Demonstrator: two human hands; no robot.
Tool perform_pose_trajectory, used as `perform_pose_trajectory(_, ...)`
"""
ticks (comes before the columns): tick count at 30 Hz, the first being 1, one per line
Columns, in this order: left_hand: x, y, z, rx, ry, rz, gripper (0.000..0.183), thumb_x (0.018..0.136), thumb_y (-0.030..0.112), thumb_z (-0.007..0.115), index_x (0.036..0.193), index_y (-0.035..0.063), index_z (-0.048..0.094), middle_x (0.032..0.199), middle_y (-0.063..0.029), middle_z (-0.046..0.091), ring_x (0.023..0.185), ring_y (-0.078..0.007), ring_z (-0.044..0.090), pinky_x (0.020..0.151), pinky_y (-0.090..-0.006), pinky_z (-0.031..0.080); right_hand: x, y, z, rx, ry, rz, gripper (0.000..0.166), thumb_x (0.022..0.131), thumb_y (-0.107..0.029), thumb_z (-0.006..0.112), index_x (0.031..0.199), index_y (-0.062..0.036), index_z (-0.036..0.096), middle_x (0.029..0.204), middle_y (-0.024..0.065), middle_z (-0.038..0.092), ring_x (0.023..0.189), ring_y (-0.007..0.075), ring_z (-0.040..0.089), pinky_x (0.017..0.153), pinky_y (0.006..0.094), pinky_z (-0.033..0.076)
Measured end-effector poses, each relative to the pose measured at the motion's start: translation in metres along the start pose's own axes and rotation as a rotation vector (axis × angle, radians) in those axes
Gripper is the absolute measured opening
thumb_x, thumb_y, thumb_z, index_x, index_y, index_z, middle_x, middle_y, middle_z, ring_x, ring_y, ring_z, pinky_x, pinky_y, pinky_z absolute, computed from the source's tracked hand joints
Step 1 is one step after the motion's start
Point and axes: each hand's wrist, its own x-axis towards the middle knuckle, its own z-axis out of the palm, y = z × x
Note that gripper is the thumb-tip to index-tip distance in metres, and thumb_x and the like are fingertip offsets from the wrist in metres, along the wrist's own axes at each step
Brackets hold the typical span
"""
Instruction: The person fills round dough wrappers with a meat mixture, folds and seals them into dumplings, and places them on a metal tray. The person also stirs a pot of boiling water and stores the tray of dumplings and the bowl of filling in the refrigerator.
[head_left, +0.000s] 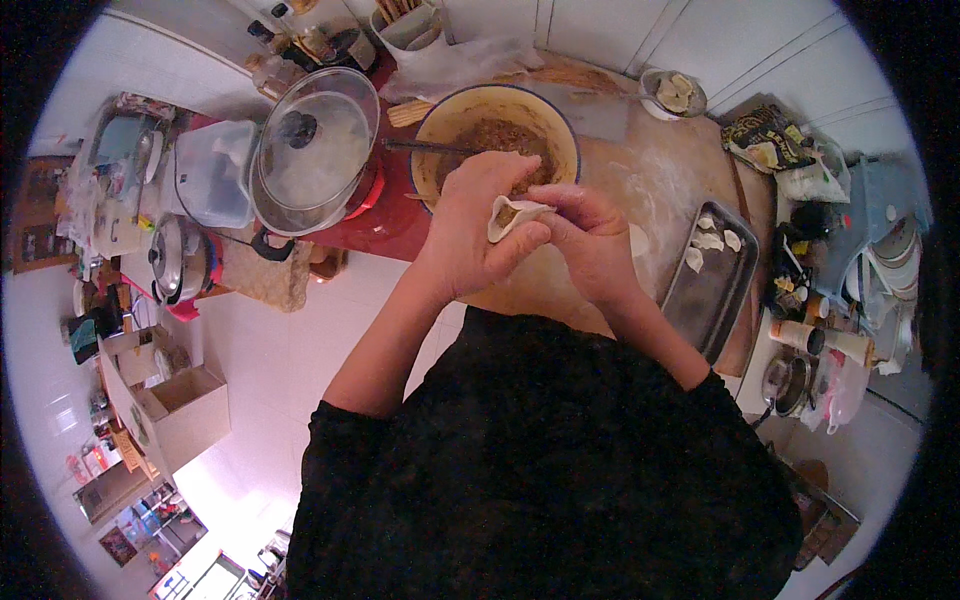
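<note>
A partly closed dumpling (513, 215) with brown filling showing at its left end is held between my two hands, over the near rim of an enamel bowl. My left hand (484, 225) cradles it, the thumb along its near side. The fingers and thumb of my right hand (589, 236) pinch its right end. Behind them, the bowl (566, 120) holds brown minced filling (499, 139), with a dark utensil handle (420, 145) lying across its left rim. A dough wrapper (638, 241) lies partly hidden beside my right hand. Several dumplings (707, 241) sit in a dark metal tray to the right.
The floured wooden board (667, 169) spreads under the bowl and the metal tray (697, 304). Left of the bowl stands a pot with a glass lid (322, 150). A small bowl of dough pieces (673, 94) is at the back right. Bottles (281, 45) stand at the back left.
</note>
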Motion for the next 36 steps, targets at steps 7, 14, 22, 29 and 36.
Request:
perform_pose_trajectory(7, 0.003, 0.017, -0.005, 0.167, -0.078, 0.058, 0.044, 0.078, 0.033, 0.052, 0.111, 0.0033, 0.051, 0.106, -0.0175, 0.054, 0.100, -0.0348, 0.049, 0.086, -0.0422, 0.038, -0.005, -0.001, -0.006, -0.159, -0.037, -0.101, 0.013, 0.078, -0.003, 0.060, 0.090, -0.0015, 0.061, 0.083, 0.0034, 0.062, 0.078, 0.0101, 0.057, 0.071, 0.0237, 0.048)
perform_pose_trajectory(14, -0.001, 0.018, 0.001, 0.142, -0.059, 0.022, 0.043, 0.076, 0.023, 0.055, 0.114, 0.0039, 0.050, 0.097, -0.0136, 0.056, 0.092, -0.0306, 0.052, 0.078, -0.0398, 0.040, -0.006, -0.010, -0.004, -0.132, -0.027, 0.125, 0.007, 0.078, -0.006, 0.061, 0.082, -0.0008, 0.059, 0.078, 0.0034, 0.060, 0.071, 0.0102, 0.058, 0.065, 0.0234, 0.049)
perform_pose_trajectory(22, -0.017, 0.010, 0.021, -0.182, -0.079, -0.254, 0.036, 0.081, 0.022, 0.049, 0.110, 0.0005, 0.050, 0.098, -0.0179, 0.058, 0.086, -0.0322, 0.056, 0.073, -0.0389, 0.044, 0.006, -0.011, -0.013, -0.232, -0.173, 0.279, 0.012, 0.082, -0.013, 0.057, 0.086, -0.0009, 0.058, 0.078, 0.0039, 0.060, 0.066, 0.0091, 0.056, 0.061, 0.0231, 0.048)
perform_pose_trajectory(29, -0.025, 0.004, 0.031, -1.092, 0.030, -0.985, 0.042, 0.091, 0.035, 0.029, 0.096, 0.0015, 0.053, 0.085, -0.0109, 0.061, 0.069, -0.0188, 0.060, 0.057, -0.0293, 0.045, 0.001, 0.016, -0.016, -0.233, -0.014, 0.043, 0.023, 0.090, -0.021, 0.044, 0.099, -0.0023, 0.054, 0.093, 0.0057, 0.056, 0.086, 0.0114, 0.052, 0.075, 0.0262, 0.044)
perform_pose_trajectory(36, -0.029, 0.009, 0.046, -1.156, 0.182, -0.983, 0.037, 0.090, 0.036, 0.038, 0.100, 0.0020, 0.049, 0.086, -0.0099, 0.055, 0.076, -0.0206, 0.057, 0.065, -0.0323, 0.048, 0.000, 0.032, -0.008, -0.243, -0.073, 0.165, 0.031, 0.090, -0.028, 0.040, 0.100, -0.0015, 0.053, 0.091, 0.0071, 0.056, 0.084, 0.0140, 0.053, 0.073, 0.0278, 0.044)
